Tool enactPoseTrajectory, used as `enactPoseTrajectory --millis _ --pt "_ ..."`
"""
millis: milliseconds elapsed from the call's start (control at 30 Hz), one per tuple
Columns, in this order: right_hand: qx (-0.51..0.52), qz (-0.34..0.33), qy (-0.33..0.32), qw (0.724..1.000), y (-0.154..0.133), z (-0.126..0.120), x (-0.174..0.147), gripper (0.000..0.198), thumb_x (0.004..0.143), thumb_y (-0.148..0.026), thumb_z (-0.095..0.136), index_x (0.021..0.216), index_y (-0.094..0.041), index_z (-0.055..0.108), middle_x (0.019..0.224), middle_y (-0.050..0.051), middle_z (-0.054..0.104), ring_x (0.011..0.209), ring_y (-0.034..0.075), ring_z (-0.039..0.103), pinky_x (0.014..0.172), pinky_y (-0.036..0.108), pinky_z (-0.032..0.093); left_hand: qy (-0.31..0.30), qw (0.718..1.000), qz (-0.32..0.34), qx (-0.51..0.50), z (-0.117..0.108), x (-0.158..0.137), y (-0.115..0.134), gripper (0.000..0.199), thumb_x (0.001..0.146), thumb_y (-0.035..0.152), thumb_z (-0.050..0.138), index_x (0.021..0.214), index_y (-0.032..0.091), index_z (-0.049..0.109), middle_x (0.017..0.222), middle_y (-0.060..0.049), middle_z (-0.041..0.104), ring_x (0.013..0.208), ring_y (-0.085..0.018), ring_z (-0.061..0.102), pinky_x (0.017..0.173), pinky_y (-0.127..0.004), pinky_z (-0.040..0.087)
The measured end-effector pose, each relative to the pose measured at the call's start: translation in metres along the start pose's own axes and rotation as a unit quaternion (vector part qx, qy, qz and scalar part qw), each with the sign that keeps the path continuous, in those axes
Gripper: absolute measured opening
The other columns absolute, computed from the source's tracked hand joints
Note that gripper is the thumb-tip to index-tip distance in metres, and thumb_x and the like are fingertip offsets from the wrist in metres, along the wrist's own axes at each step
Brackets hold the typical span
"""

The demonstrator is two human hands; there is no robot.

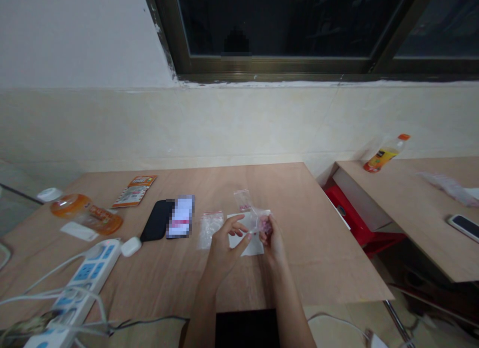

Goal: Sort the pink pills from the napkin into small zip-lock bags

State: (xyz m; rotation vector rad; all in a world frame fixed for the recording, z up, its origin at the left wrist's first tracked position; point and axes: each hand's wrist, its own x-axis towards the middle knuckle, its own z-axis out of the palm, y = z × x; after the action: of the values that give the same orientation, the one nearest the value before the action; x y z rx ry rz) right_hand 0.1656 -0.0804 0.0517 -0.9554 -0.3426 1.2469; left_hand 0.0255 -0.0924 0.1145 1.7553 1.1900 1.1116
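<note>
My right hand (pixel 274 236) is closed around a small clear plastic bag (pixel 265 224) with pinkish pieces inside, held above a white sheet of paper (pixel 255 246). To its left, my left hand (pixel 229 238) has its fingers apart and holds nothing; it hovers over the paper's left side. Just beyond the hands lies a small zip bag (pixel 243 200) with some pink bits in it. Left of my left hand is a larger clear zip bag (pixel 210 227) with a red seal line. What the small pieces are cannot be made out.
Two phones, a black one (pixel 157 220) and a lit one (pixel 181 216), lie to the left. Further left are an orange packet (pixel 134 191), an orange bottle (pixel 88 213) on its side and a power strip (pixel 84 283) with cables. Another table (pixel 419 208) stands right, beyond a gap.
</note>
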Motion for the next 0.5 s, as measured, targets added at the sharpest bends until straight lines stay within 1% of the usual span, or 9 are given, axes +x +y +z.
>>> enactPoseTrajectory --millis 67,167,267,367,433,500 --pt "-0.004 -0.008 0.001 1.000 0.0003 0.0009 -0.0008 0.041 0.069 -0.058 0.068 0.067 -0.018 0.057 0.049 -0.008 0.043 0.034 0.003 0.024 0.031 0.016 0.016 -0.007 1.000 -0.003 0.006 0.0013 0.0006 -0.0003 0.039 0.079 0.025 0.066 0.116 0.022 0.057 0.082 0.000 0.071 0.073 -0.014 0.064 0.076 -0.031 0.050" --pt "-0.014 -0.012 0.006 1.000 0.0010 0.0028 -0.0021 0.041 0.071 -0.057 0.067 0.064 -0.019 0.053 0.051 -0.008 0.044 0.034 0.003 0.024 0.031 0.017 0.016 -0.006 1.000 -0.006 0.012 0.0027 0.0012 -0.0017 0.038 0.079 0.023 0.063 0.117 0.021 0.058 0.078 0.001 0.071 0.070 -0.014 0.064 0.074 -0.030 0.051" --pt "0.001 -0.001 0.010 1.000 0.0022 0.0046 -0.0027 0.040 0.067 -0.054 0.071 0.064 -0.019 0.050 0.055 -0.008 0.046 0.034 0.002 0.023 0.031 0.018 0.015 0.003 1.000 -0.011 0.018 0.0028 0.0015 -0.0027 0.036 0.080 0.022 0.061 0.116 0.021 0.058 0.076 0.001 0.070 0.070 -0.013 0.065 0.072 -0.028 0.051" --pt "0.025 0.026 -0.002 0.999 0.0037 0.0060 -0.0025 0.045 0.063 -0.055 0.074 0.062 -0.020 0.046 0.053 -0.009 0.044 0.033 0.001 0.020 0.031 0.017 0.013 0.026 0.999 -0.023 0.015 0.0016 0.0019 -0.0035 0.034 0.080 0.023 0.061 0.113 0.022 0.059 0.075 0.003 0.068 0.068 -0.012 0.064 0.070 -0.027 0.051" --pt "0.032 0.043 -0.010 0.999 0.0047 0.0072 -0.0023 0.048 0.062 -0.056 0.075 0.059 -0.020 0.043 0.049 -0.010 0.040 0.033 0.001 0.019 0.031 0.016 0.012 0.047 0.998 -0.032 0.007 0.0006 0.0023 -0.0047 0.032 0.080 0.024 0.062 0.112 0.022 0.058 0.075 0.003 0.067 0.066 -0.012 0.062 0.069 -0.026 0.051" --pt "0.031 0.048 -0.015 0.998 0.0056 0.0086 -0.0025 0.048 0.062 -0.056 0.075 0.059 -0.020 0.042 0.049 -0.010 0.039 0.032 0.001 0.019 0.030 0.016 0.012 0.062 0.997 -0.039 0.000 -0.0001 0.0027 -0.0066 0.032 0.080 0.024 0.062 0.111 0.022 0.058 0.075 0.004 0.067 0.065 -0.011 0.062 0.068 -0.025 0.051"
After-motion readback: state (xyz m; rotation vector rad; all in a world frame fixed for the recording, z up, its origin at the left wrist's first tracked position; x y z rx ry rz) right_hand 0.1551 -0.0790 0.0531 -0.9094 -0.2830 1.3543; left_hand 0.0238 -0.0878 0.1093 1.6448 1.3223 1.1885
